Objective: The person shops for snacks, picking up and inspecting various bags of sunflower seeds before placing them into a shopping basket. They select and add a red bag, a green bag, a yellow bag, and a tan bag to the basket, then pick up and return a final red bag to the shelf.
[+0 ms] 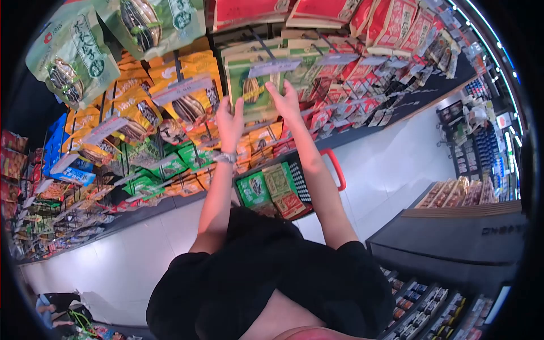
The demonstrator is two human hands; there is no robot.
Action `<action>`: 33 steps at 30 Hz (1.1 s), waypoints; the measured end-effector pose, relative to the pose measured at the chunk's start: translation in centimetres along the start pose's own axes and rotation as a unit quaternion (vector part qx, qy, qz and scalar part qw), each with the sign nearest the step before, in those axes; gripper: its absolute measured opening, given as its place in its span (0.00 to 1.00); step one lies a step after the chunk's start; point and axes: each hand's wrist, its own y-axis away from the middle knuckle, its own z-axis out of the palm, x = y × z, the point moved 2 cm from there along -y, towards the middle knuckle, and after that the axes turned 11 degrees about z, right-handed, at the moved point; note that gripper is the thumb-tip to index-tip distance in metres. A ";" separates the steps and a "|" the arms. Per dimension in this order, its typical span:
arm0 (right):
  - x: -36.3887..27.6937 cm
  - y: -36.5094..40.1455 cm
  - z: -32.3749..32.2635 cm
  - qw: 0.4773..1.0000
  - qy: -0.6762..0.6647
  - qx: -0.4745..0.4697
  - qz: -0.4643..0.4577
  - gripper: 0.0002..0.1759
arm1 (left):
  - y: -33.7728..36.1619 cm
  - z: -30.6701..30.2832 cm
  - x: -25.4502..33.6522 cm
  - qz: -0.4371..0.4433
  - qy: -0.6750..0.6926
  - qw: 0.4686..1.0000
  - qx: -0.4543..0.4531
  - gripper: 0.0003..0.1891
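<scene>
A green snack packet with a striped sunflower seed printed on it (254, 90) hangs at the front of a rack hook, among similar green packets. My left hand (230, 124) holds its lower left edge, thumb on the front and fingers behind. At its right edge my right hand (285, 103) grips it, the thumb lying across the front. A price tag (275, 67) at the hook's end overlaps the packet's upper part. Below my forearms stands a dark shopping basket with a red handle (335, 170), holding green packets (254, 190) and a red-and-beige one (290, 205).
Orange seed packets (187, 105) hang left of my hands, and red packets (340, 73) to the right. Large pale green bags (71, 56) hang upper left. White floor tiles (391, 164) run along the rack. A dark display counter (447, 238) stands at right; a person (48, 311) is lower left.
</scene>
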 end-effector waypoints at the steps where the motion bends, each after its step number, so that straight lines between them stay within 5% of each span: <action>1: 1.8 0.5 -0.5 0.999 0.016 -0.014 0.028 0.20 | -0.2 0.3 0.6 0.010 0.009 1.000 0.018 0.13; 3: 4.5 1.3 -1.3 1.000 0.013 0.001 0.026 0.17 | 0.2 0.1 -0.8 -0.035 -0.099 0.994 -0.022 0.16; 5: 7.3 3.3 -2.9 0.994 -0.021 0.014 0.105 0.15 | 1.6 0.7 -0.5 0.017 0.024 0.999 0.034 0.19; 6: 8.6 4.3 -3.8 0.994 -0.052 0.021 0.095 0.13 | 2.8 0.2 -0.7 -0.017 -0.076 0.997 0.014 0.20; 11: 14.8 11.7 -9.8 0.986 -0.105 0.066 0.116 0.13 | 10.6 -0.9 0.8 -0.019 -0.096 0.995 0.009 0.24; 17: 29.7 21.9 -17.5 0.936 -0.054 0.133 0.321 0.12 | 21.0 0.0 -4.2 -0.103 -0.100 0.984 -0.106 0.24; 21: 41.5 29.9 -21.1 0.845 -0.078 0.162 0.504 0.17 | 32.0 0.7 -13.4 -0.228 -0.133 0.929 -0.258 0.16; 23: 43.6 33.0 -21.9 0.801 -0.156 0.177 0.550 0.16 | 36.9 1.8 -14.3 -0.348 -0.019 0.907 -0.236 0.14; 27: 50.7 35.3 -23.3 0.764 -0.138 0.190 0.601 0.12 | 47.2 1.2 -18.5 -0.508 -0.021 0.808 -0.298 0.11; 30: 54.9 38.2 -23.6 0.742 -0.075 0.150 0.649 0.17 | 54.1 -1.0 -21.7 -0.396 -0.162 0.774 -0.468 0.15; 33: 58.1 39.6 -23.8 0.719 -0.033 0.103 0.686 0.17 | 57.1 -2.2 -22.2 -0.453 -0.214 0.677 -0.540 0.17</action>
